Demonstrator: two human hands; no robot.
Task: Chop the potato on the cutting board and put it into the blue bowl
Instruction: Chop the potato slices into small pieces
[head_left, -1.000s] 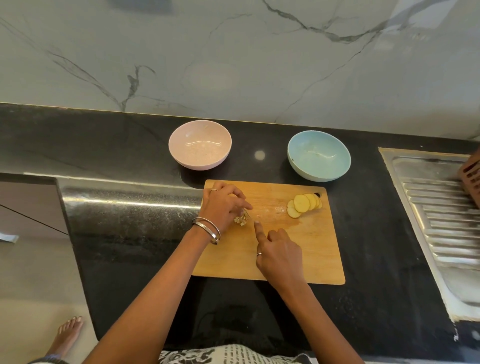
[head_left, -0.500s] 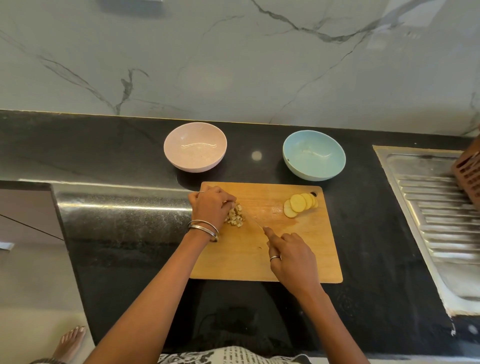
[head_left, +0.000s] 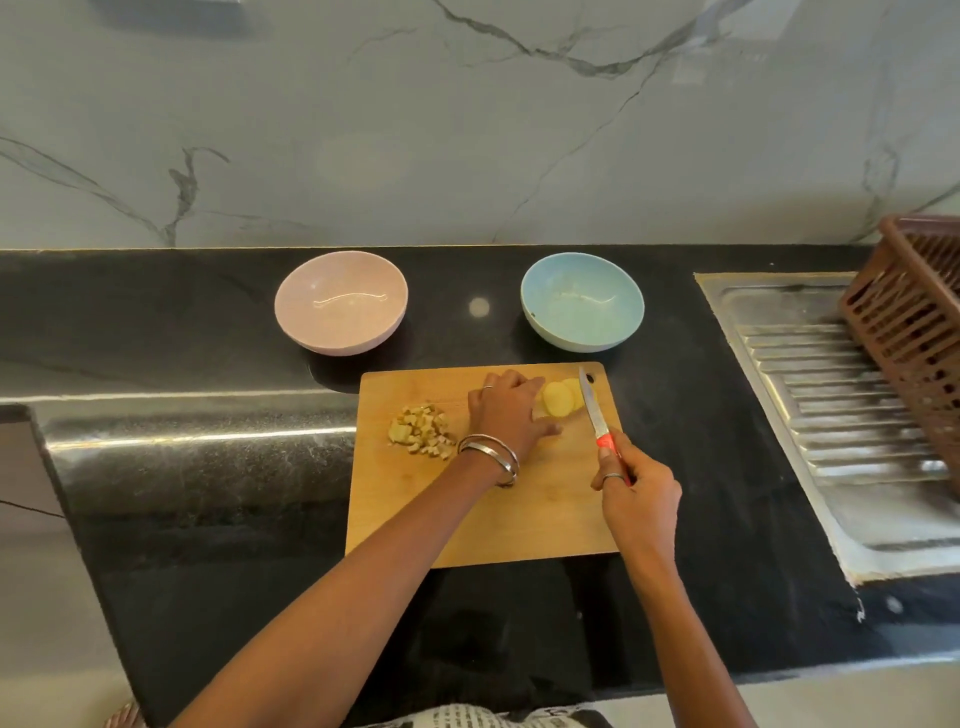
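Note:
A wooden cutting board (head_left: 519, 519) lies on the black counter. At its far right lie several round yellow potato slices (head_left: 558, 401). My left hand (head_left: 511, 410) reaches across the board and its fingers touch the slices from the left. A heap of small chopped potato pieces (head_left: 420, 439) sits at the board's left edge. My right hand (head_left: 639, 493) grips the red handle of a knife (head_left: 592, 408), whose blade points away just right of the slices. The blue bowl (head_left: 582, 301) stands behind the board, with nothing in it.
A pink bowl (head_left: 341, 302) stands behind the board's left corner. A steel sink drainboard (head_left: 841, 395) fills the right side, with a brown slatted basket (head_left: 919, 332) on it. A marble wall rises behind the counter. The counter's front edge runs close to my body.
My left hand left the chopped heap and moved right to the slices. My right hand shifted right, and the knife now stands beside the slices.

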